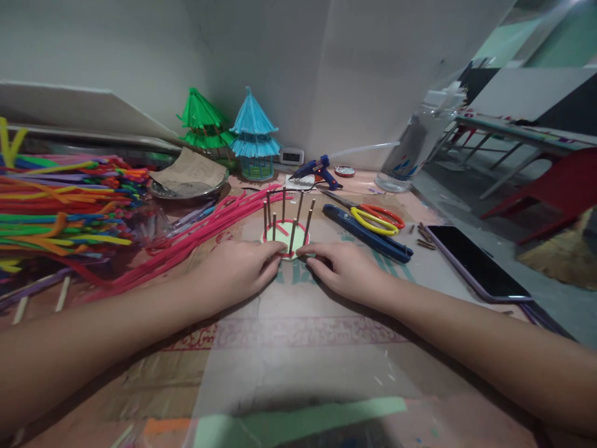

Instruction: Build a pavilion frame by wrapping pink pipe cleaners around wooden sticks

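A small round pale-green base [301,234] lies on the table in front of me, with several thin brown sticks [293,236] standing upright around its edge. A red pipe cleaner [290,254] runs along the rim inside or beside the sticks. My left hand [245,264] is closed in a pinch at the near left edge of the base, thumb and forefinger on the red strip. At the near right edge, my right hand [342,264] pinches in the same way. What lies exactly between the fingertips is partly hidden.
Bundled coloured pipe cleaners [65,205] lie left, near loose pink-red ones [186,249]. Green [203,121] and blue [254,134] pagoda models stand behind, beside a glue gun [319,169]. Scissors [373,218], a dark-blue tool [366,233], a phone [476,261] and a bottle [413,143] are right.
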Demonstrator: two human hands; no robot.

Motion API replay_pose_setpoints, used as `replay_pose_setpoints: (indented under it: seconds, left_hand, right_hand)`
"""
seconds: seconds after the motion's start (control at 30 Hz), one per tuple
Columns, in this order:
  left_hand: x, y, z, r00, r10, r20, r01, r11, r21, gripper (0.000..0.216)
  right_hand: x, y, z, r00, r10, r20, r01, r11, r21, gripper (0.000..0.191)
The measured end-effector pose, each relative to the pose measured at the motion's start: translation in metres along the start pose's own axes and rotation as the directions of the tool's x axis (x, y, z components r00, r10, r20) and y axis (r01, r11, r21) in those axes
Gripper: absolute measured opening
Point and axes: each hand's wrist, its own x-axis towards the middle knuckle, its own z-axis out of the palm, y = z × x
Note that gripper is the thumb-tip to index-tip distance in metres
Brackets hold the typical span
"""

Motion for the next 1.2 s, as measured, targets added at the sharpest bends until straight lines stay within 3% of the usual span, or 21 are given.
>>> replay_pose_setpoints:
  seconds: [0.7, 1.2]
  left_hand:
    - [0.011, -0.001, 0.000, 0.999, 0.020, 0.036, -0.020, 1.000, 0.018, 0.031]
    - [0.014, -0.003, 0.005, 1.000, 0.019, -0.003, -0.019, 0.999, 0.048, 0.029]
  right_hand:
    - [0.002, -0.003, -0.003, 1.000, -0.001, 0.014, 0.002, 0.995, -0.097, 0.036]
    - [0.001, -0.002, 0.000, 0.999, -0.043, -0.014, 0.043, 0.998, -0.038, 0.038]
